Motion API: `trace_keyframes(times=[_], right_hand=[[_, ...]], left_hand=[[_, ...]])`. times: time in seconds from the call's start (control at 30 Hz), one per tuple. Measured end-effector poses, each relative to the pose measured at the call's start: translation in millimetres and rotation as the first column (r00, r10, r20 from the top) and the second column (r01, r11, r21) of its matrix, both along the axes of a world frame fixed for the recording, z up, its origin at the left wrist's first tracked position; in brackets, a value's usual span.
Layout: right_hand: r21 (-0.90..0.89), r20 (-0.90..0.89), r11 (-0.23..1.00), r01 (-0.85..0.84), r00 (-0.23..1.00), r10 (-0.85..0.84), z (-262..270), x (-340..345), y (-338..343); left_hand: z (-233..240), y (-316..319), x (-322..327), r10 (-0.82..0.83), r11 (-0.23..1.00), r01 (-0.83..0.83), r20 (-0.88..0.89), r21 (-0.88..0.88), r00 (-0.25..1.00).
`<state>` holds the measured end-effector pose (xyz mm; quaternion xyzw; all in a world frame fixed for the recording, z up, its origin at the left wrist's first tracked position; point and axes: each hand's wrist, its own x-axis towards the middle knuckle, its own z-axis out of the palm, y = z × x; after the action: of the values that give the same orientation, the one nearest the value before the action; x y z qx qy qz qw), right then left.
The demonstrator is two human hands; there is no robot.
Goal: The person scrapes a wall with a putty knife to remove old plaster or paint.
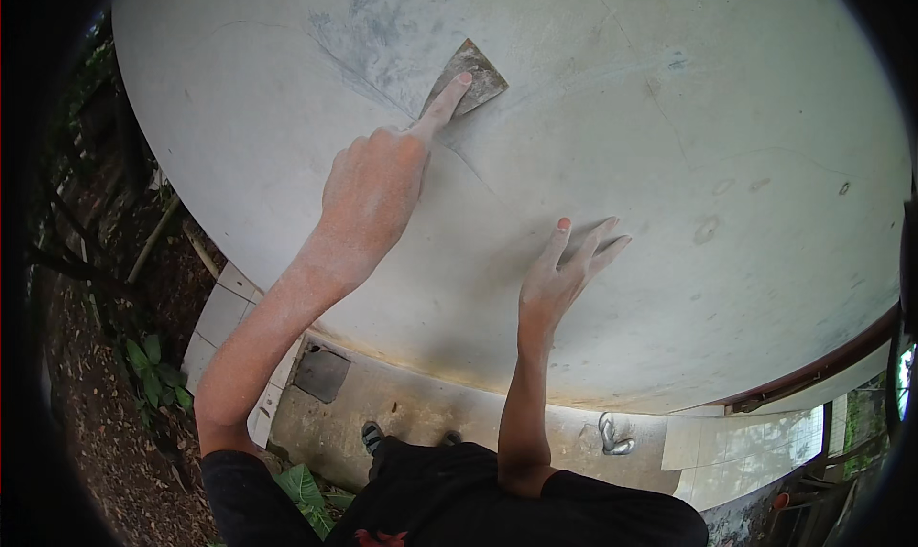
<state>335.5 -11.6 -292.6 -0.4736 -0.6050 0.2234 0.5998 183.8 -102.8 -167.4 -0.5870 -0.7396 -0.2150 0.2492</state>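
My left hand point(378, 177), coated with pale dust, grips a flat metal scraper or putty knife point(475, 78). The index finger lies along the blade, the other fingers curl under out of sight, and the handle is hidden. The blade is against a whitish wall point(609, 145), beside a thin crack and a grey-blue smudged patch point(380, 30). Lower and to the right, my right hand point(563, 274) holds nothing. Its dusty fingers are spread at the wall surface.
Below the wall runs a concrete walkway point(423, 403) with a dark square cover point(322, 373) and a pair of flip-flops point(615, 436). White tiles point(222, 310) edge it at left, near plants point(152, 368) and leaf-strewn ground. A brown beam point(817, 378) borders the lower right.
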Motion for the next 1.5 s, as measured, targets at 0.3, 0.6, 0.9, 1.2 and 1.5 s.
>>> trace_keyframes(times=[0.3,0.6,0.9,1.2,1.5], right_hand=[[-0.001,0.006,0.999,0.042,0.999,-0.042,-1.6,-12.2,3.3],[-0.005,-0.039,1.0,-0.014,0.999,0.014,5.5,-11.1,-4.2],[-0.015,0.021,1.0,-0.013,1.0,0.013,2.6,-2.1,-1.6],[0.019,-0.058,0.998,-0.056,0.997,0.057,4.4,-1.1,-3.2],[-0.018,-0.041,0.996,-0.092,0.995,0.091,9.6,6.4,-7.6]], left_hand=[[15.0,19.5,22.2,-0.086,0.99,0.084,0.016,0.109,0.996],[12.3,20.1,23.1,-0.028,0.995,0.031,-0.032,0.096,0.999],[-19.8,11.0,26.3,0.089,0.996,-0.086,0.206,-0.027,0.974],[-52.3,31.9,52.5,-0.154,0.963,0.011,0.519,0.268,0.841],[2.0,43.5,55.2,-0.139,0.9,0.009,0.266,0.436,0.954]])
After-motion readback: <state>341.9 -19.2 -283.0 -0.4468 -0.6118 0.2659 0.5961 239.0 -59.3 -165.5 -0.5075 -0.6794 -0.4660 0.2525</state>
